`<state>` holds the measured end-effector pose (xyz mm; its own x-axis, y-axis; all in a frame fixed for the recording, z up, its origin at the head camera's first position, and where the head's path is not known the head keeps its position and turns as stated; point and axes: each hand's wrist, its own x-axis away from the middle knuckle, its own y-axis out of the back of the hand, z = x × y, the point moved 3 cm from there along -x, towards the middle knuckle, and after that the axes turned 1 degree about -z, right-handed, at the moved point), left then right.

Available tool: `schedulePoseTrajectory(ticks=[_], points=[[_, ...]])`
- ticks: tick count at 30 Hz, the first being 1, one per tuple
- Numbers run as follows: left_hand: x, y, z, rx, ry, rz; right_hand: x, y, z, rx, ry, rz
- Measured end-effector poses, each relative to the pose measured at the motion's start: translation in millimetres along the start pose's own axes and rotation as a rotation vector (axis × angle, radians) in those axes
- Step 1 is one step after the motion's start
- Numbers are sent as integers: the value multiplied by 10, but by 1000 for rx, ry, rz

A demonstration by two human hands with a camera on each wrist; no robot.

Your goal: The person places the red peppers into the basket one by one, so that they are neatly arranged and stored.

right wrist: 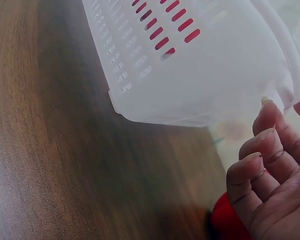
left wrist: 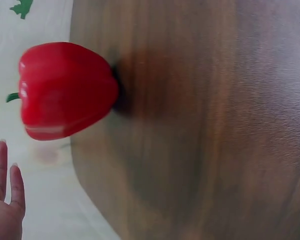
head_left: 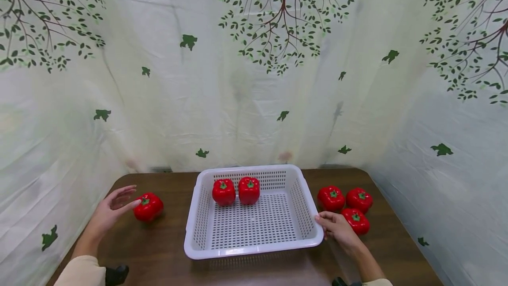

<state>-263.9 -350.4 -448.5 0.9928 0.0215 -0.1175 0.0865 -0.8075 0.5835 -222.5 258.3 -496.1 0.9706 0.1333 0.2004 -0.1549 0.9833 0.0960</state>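
Observation:
My left hand (head_left: 106, 216) is at the left of the table beside a single red bell pepper (head_left: 149, 209), fingers spread. In the head view the thumb overlaps that pepper's edge. The left wrist view has the same pepper (left wrist: 67, 92) on the wood, green stem outward, with two fingertips (left wrist: 0, 165) apart from it. A white perforated plastic basket (head_left: 254, 250) stands mid-table, holding two red bell peppers (head_left: 224, 192) at its back left. Its right rim is pinched by my right hand (head_left: 340, 232) between thumb and fingers, as the right wrist view also shows at the basket corner (right wrist: 215, 75).
Three more red bell peppers (head_left: 359, 200) sit in a cluster at the table's right, just beyond my right hand. The brown wooden table (head_left: 158, 250) meets a leaf-printed cloth (head_left: 238, 136) at its back and sides.

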Motion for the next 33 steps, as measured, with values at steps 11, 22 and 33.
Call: schedulePoseTrajectory(ticks=[11, 22, 33], points=[[-11, -96, 239, 82, 190, 70, -8, 19, -29, 4, -7, -7], [-64, -203, 344, 157, 285, 157, 2, -1, -22, 6, -11, 1], [-123, -314, 365, 151, 316, 131, 11, 11, -42, -19, -31, -13]])
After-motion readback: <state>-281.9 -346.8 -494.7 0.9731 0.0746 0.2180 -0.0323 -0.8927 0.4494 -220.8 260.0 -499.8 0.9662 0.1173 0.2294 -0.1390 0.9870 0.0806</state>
